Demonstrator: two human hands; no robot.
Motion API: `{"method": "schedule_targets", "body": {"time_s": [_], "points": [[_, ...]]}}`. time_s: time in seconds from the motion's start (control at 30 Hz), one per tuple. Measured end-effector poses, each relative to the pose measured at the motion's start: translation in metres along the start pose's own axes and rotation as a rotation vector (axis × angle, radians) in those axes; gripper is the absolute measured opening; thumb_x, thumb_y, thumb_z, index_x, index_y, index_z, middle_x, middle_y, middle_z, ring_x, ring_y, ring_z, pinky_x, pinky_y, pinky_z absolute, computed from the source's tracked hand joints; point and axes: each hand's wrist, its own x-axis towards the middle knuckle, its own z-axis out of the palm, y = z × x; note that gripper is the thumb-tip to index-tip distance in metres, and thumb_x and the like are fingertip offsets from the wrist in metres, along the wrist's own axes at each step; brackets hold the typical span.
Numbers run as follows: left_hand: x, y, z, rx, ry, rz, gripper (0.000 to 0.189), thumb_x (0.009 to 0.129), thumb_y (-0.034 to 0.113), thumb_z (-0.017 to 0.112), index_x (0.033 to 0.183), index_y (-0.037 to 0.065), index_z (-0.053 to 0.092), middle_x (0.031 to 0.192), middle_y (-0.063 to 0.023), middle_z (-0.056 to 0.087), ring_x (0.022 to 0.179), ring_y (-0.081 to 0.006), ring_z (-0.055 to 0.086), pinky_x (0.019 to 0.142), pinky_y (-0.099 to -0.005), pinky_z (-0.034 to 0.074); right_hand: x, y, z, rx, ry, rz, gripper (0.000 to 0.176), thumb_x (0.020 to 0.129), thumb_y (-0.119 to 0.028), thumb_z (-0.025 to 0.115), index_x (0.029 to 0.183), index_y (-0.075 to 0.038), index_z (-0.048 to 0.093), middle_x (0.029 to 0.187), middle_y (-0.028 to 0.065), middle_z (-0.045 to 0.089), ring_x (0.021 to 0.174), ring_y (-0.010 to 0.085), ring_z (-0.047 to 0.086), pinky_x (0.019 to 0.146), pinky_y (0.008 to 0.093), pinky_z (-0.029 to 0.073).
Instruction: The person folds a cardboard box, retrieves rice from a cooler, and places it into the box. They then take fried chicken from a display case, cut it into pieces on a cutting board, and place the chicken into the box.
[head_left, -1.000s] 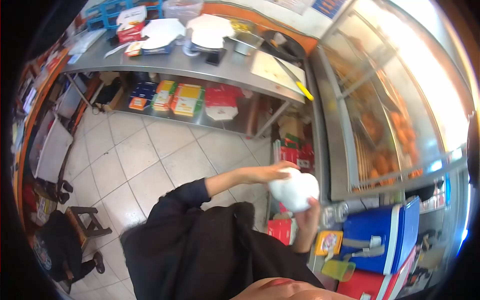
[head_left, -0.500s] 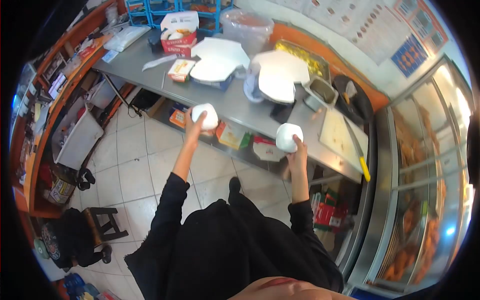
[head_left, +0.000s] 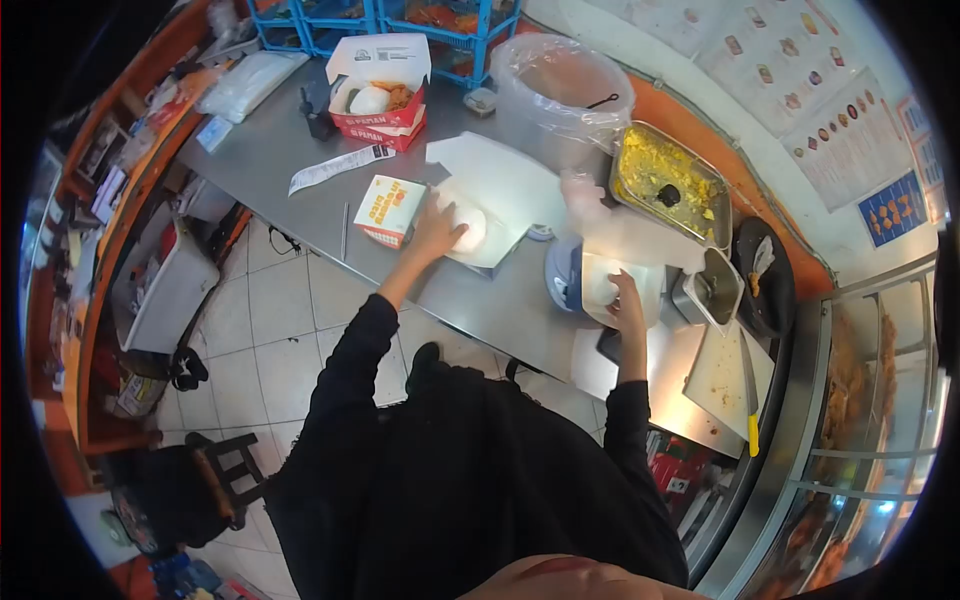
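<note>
At twelve o'clock my left hand (head_left: 436, 228) curls its fingers over a white round lump (head_left: 470, 228), seemingly steadying it on the flat white box (head_left: 512, 185); at two o'clock my right hand (head_left: 628, 302) clasps a second white lump (head_left: 598, 286).

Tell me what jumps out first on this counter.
The left hand holds a white lump on a paper sheet at mid-counter. The right hand holds a second white lump on the scale beside it. Behind them stand a tray of yellow food and a big clear tub.

Red box (head_left: 385, 118) front: "PAMAN"; orange box (head_left: 391, 210) txt illegible.
</note>
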Motion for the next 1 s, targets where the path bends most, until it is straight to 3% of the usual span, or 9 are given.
{"method": "schedule_targets", "body": {"time_s": [0.07, 0.1, 0.17, 0.23, 0.3, 0.33, 0.47, 0.6, 1.0], "points": [[-0.019, 0.015, -0.009, 0.406, 0.317, 0.2, 0.048, 0.07, 0.022, 0.061, 0.114, 0.013, 0.047, 0.127, -0.0177, 0.025, 0.112, -0.0359, 0.03, 0.095, -0.0417, 0.025, 0.003, 0.012, -0.001, -0.812, 0.376, -0.459, 0.066, 0.066, -0.035, 0.062, 0.122, -0.01, 0.037, 0.111, 0.0198, 0.04, 0.107, 0.0299, 0.036, 0.089, 0.0408, 0.03], [-0.026, 0.019, -0.026, 0.401, 0.295, 0.189, 0.048, 0.07, 0.022, 0.061, 0.114, 0.013, 0.047, 0.127, -0.0177, 0.025, 0.112, -0.0359, 0.03, 0.095, -0.0417, 0.025, -0.03, -0.004, 0.02, -0.905, 0.569, -0.544, 0.067, 0.067, -0.036, 0.062, 0.123, -0.009, 0.035, 0.117, 0.0235, 0.034, 0.111, 0.035, 0.03, 0.093, 0.0409, 0.026], [-0.027, 0.018, -0.057, 0.305, 0.28, 0.251, 0.053, 0.066, 0.021, 0.062, 0.115, 0.009, 0.046, 0.128, -0.0212, 0.025, 0.117, -0.0385, 0.024, 0.096, -0.0486, 0.02, -0.046, -0.011, 0.033, -0.617, 0.372, -0.714, 0.066, 0.069, -0.034, 0.063, 0.123, -0.01, 0.035, 0.123, 0.0249, 0.028, 0.116, 0.0358, 0.025, 0.095, 0.0416, 0.023], [-0.024, -0.012, -0.076, 0.398, 0.261, 0.135, 0.059, 0.065, 0.03, 0.064, 0.118, 0.013, 0.044, 0.13, -0.0218, 0.021, 0.119, -0.0406, 0.018, 0.094, -0.0566, 0.015, -0.049, -0.007, 0.038, -0.739, 0.091, -0.561, 0.067, 0.069, -0.034, 0.063, 0.125, -0.013, 0.034, 0.127, 0.0266, 0.02, 0.12, 0.0375, 0.019, 0.097, 0.0425, 0.021], [-0.026, -0.027, -0.098, 0.356, -0.113, -0.145, 0.072, 0.062, 0.043, 0.065, 0.124, 0.018, 0.037, 0.133, -0.0219, 0.012, 0.124, -0.0405, 0.006, 0.093, -0.0608, 0.009, -0.069, -0.01, 0.068, -1.001, 0.172, -0.562, 0.071, 0.066, -0.039, 0.066, 0.125, -0.017, 0.033, 0.13, 0.0306, 0.006, 0.123, 0.0406, 0.011, 0.097, 0.0477, 0.019], [-0.027, -0.039, -0.1, 0.37, -0.221, -0.106, 0.091, 0.054, 0.055, 0.066, 0.13, 0.02, 0.027, 0.135, -0.0214, 0.004, 0.125, -0.0399, -0.003, 0.092, -0.0618, 0.005, -0.072, -0.011, 0.078, -1.059, 0.223, -0.557, 0.068, 0.067, -0.035, 0.066, 0.124, -0.016, 0.035, 0.13, 0.0318, 0.006, 0.122, 0.042, 0.01, 0.097, 0.0476, 0.019], [-0.025, -0.056, -0.124, 0.381, -0.41, 0.034, 0.11, 0.043, 0.057, 0.07, 0.132, 0.022, 0.017, 0.136, -0.0203, -0.002, 0.125, -0.0389, -0.005, 0.093, -0.0614, 0.004, -0.059, 0.005, 0.083, -1.168, 0.353, -0.547, 0.052, 0.07, -0.018, 0.061, 0.118, -0.011, 0.043, 0.128, 0.0345, 0.007, 0.121, 0.0454, 0.01, 0.098, 0.0466, 0.018], [-0.012, -0.076, -0.136, 0.353, -0.399, 0.085, 0.108, 0.044, 0.055, 0.07, 0.132, 0.022, 0.017, 0.136, -0.0199, -0.001, 0.125, -0.0389, -0.004, 0.093, -0.0609, 0.004, -0.071, 0.026, 0.088, -1.103, 0.336, -0.631, 0.039, 0.071, -0.005, 0.054, 0.11, -0.007, 0.05, 0.128, 0.0342, 0.01, 0.12, 0.046, 0.013, 0.099, 0.0453, 0.016], [0.001, -0.114, -0.179, 0.361, -0.164, 0.115, 0.07, 0.061, 0.002, 0.053, 0.124, 0.027, 0.037, 0.136, -0.0069, 0.018, 0.126, -0.0283, 0.014, 0.098, -0.0537, 0.01, -0.174, 0.094, 0.191, -1.018, 0.258, -0.524, 0.041, 0.066, 0.001, 0.055, 0.104, -0.016, 0.055, 0.128, 0.0333, 0.011, 0.119, 0.0491, 0.011, 0.098, 0.0506, 0.015]]}}
